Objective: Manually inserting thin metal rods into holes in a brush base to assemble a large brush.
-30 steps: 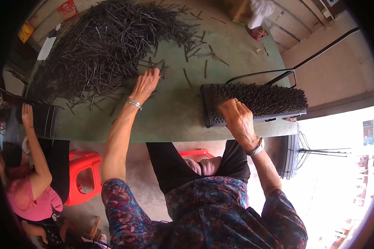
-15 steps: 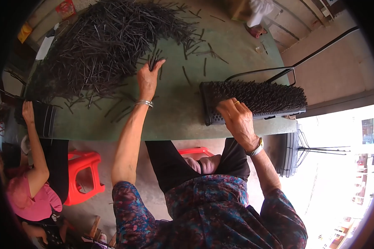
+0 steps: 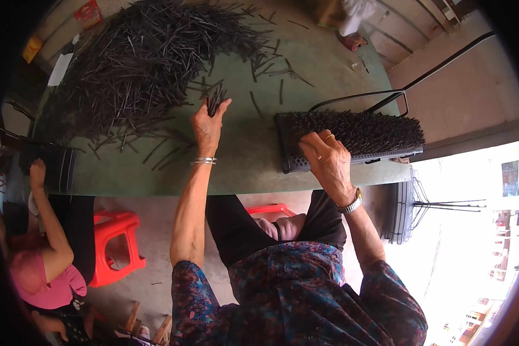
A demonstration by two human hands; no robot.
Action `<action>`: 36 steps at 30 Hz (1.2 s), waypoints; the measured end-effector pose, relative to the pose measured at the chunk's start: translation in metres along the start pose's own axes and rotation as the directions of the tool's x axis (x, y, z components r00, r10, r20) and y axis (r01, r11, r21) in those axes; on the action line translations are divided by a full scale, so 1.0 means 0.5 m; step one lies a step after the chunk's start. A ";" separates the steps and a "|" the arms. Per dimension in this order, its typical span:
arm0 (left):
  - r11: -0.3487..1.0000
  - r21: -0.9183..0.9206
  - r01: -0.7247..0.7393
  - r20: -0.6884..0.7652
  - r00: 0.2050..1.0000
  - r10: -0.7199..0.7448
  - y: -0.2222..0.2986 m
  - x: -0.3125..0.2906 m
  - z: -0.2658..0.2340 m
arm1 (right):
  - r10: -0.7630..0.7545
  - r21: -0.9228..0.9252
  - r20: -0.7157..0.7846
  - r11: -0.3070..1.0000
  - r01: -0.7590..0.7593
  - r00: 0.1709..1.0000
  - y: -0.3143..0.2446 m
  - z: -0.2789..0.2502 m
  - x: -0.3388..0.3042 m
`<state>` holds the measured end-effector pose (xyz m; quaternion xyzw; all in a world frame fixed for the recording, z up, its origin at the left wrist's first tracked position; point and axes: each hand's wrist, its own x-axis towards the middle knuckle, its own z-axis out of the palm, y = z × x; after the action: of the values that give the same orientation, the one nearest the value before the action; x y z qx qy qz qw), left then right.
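My left hand [image 3: 207, 126] grips a small bunch of thin dark sticks [image 3: 215, 101] between thumb and fingers, just above the green table and right of the big pile. That pile of loose dark sticks [image 3: 138, 63] spreads over the table's far left. At the right, a long black perforated block [image 3: 294, 161] stands densely packed with short upright sticks [image 3: 369, 130]; bare holes show at its left end. My right hand [image 3: 328, 158] is closed with bent fingers at that left end, over the holes. What its fingertips pinch, if anything, is hidden.
The green table [image 3: 236, 173] has stray sticks scattered in its middle. A bent black metal rod frame [image 3: 406, 104] rises behind the block. At the left, a co-worker's hand [image 3: 37, 173] rests near a black rack [image 3: 63, 170]. A red stool [image 3: 112, 248] stands below.
My left hand has drawn back slightly from the pile with the bunch of sticks. My right hand stays over the block's left end. The co-worker's hand has moved lower.
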<state>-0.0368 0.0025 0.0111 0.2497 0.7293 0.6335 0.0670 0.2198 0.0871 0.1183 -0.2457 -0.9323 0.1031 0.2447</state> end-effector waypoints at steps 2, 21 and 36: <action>0.998 -0.063 0.014 0.037 0.999 -0.012 0.000 -0.016 0.010 | -0.019 -0.042 -0.006 0.999 0.019 1.000 0.003 -0.003 -0.002; 0.936 -0.351 -0.024 -0.044 0.999 0.009 -0.011 -0.122 0.061 | -0.081 0.026 -0.088 0.996 0.083 0.993 0.004 0.011 -0.003; 0.958 -0.264 0.115 0.102 0.991 -0.090 -0.002 -0.169 0.052 | -0.034 -0.001 -0.106 0.999 0.034 0.994 0.016 0.019 -0.006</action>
<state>0.0468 -0.0125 -0.0130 0.2281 0.6445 0.7108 0.1655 0.2207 0.0918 0.1061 -0.2347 -0.9220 0.0858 0.2958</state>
